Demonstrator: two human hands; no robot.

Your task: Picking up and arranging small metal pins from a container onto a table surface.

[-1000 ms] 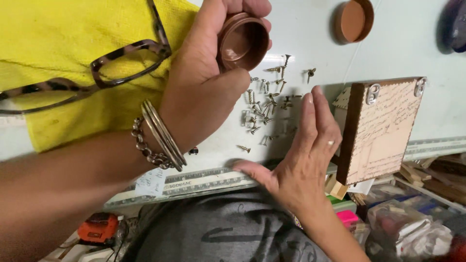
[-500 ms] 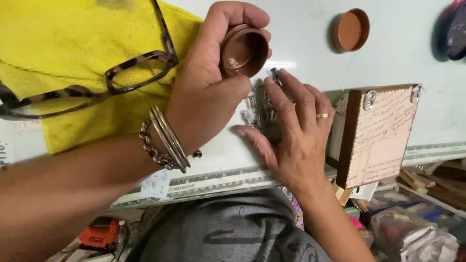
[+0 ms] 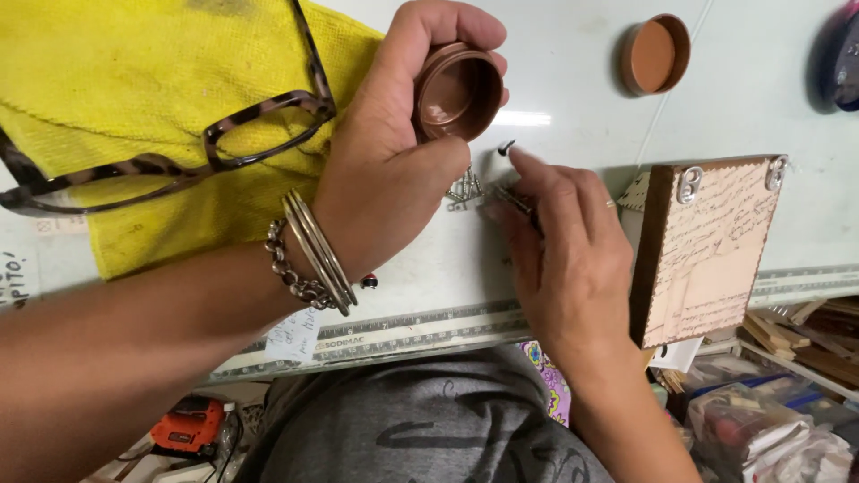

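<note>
Gathering: small metal screws are being collected off the white table, by my reading, for the small brown round plastic container.
Far left: a yellow woven cloth (image 3: 116,116) lies over the table's far left corner, with tortoiseshell-framed glasses (image 3: 224,143) resting on it.
Left hand: the left hand (image 3: 394,170), silver bangles and a chain bracelet at its wrist, is clamped around the small brown round plastic container (image 3: 456,89), held above the table with its open mouth tilted toward the camera.
Screws: a little cluster of small metal screws (image 3: 463,190) lies on the table just beside the left thumb.
Right hand: the right hand (image 3: 564,250) has its fingertips pinched on a few screws near that cluster; how many I cannot tell.
Further right: a brown round lid (image 3: 655,55) lies near the table's far edge, well apart; a brown-edged wooden plaque with two metal hangers (image 3: 711,250) sits at the near edge.
Next move: it likely calls for a firm pinch and a short lift to the container's mouth.
</note>
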